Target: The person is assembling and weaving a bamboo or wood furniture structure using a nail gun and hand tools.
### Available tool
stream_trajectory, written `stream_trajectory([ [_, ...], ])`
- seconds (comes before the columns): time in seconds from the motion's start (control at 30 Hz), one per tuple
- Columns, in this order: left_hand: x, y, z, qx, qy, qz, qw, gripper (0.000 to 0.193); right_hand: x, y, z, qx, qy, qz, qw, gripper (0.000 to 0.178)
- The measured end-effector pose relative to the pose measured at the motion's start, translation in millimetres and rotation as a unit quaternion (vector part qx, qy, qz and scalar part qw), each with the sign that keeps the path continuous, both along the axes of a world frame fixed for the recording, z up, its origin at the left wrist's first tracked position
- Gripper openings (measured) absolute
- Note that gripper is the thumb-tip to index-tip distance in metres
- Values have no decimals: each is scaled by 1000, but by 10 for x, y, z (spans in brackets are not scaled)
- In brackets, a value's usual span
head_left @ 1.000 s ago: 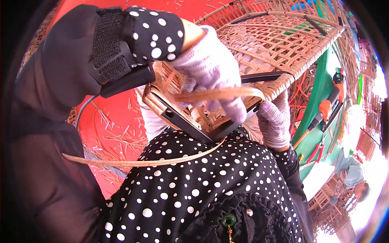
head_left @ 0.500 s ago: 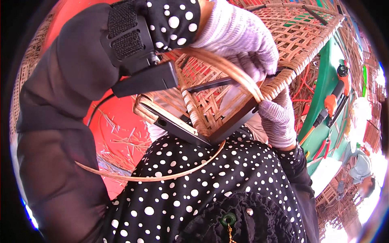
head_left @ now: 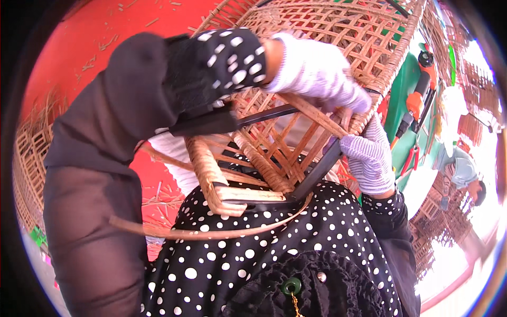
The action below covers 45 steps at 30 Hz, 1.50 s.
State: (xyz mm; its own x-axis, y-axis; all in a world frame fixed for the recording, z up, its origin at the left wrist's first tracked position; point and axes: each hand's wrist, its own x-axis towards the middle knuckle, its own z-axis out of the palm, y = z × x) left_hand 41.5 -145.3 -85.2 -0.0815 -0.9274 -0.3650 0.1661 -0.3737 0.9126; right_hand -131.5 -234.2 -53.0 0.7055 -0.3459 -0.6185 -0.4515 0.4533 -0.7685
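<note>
Since a second ago my left hand (head_left: 317,74) has swung right along the rattan strip (head_left: 311,112), gripping it, while my right hand (head_left: 369,161) clasps the black frame (head_left: 322,169) of the woven chair (head_left: 338,31) on my lap; stiff, springy cane, best held near the wrap.

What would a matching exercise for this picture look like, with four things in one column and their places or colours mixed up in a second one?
Things:
1. left hand
2. right hand
3. loose cane strip
4. power drill

Descriptions:
A. curves across the spotted lap
B. orange and black, lying on the green surface at right
C. gloved, on top of the woven cane frame, pressing a strip
D. gloved, gripping the frame's lower right edge

Pairs: 1-C, 2-D, 3-A, 4-B
</note>
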Motion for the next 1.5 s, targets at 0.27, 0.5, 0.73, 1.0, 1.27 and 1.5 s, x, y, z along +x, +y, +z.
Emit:
stream_trajectory([
  [0.27,169,133,-441,-91,123,-109,982,31,-14,-55,-15,-39,21,4,999,69],
  [0.5,74,-264,-116,-143,-80,-13,986,20,31,-3,35,-44,-5,4,999,63],
  [0.73,-114,-598,1,-230,-276,29,933,32,-48,-57,5,-76,84,25,993,59],
  [1.0,95,-83,-287,-10,25,-95,995,49,47,-97,-1,-105,51,29,993,69],
  [1.27,54,-28,-354,-77,133,-156,976,36,52,-154,19,-105,68,2,992,60],
  [1.5,-59,-194,-503,-103,7,-138,985,37,75,-175,25,-108,72,29,991,55],
])
